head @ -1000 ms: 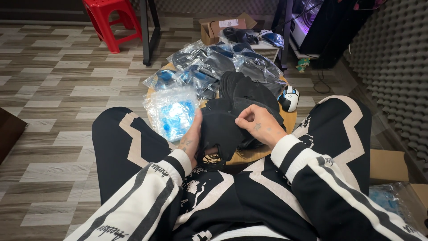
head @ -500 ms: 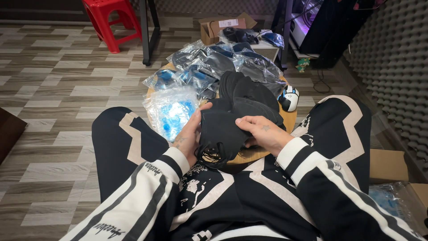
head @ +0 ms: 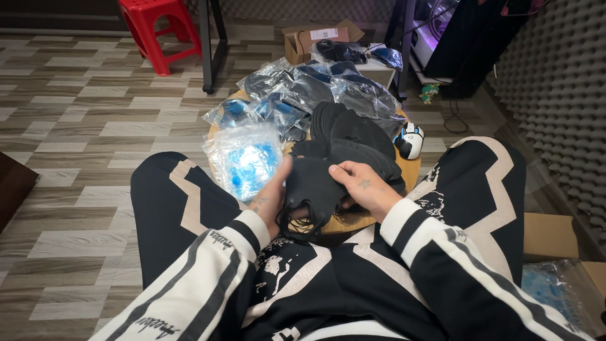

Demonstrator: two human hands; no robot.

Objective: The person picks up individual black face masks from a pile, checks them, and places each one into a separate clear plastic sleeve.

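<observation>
The left hand (head: 273,196) grips the left edge of a stack of black face masks (head: 310,189), fingers closed on it; the right hand (head: 365,189) presses on the right side of the same stack, thumb and fingers pinched on the top mask (the ear loops hang down at the bottom). The stack is held just above the near edge of a small round wooden table (head: 411,172), between the person's knees. Behind it lies a pile of more black masks (head: 353,136); to the left a clear bag with blue masks (head: 245,161); farther back several clear bags of dark masks (head: 303,91). A white mouse (head: 410,140) rests at the table's right rim; a red stool (head: 154,28) stands well apart on the floor.
</observation>
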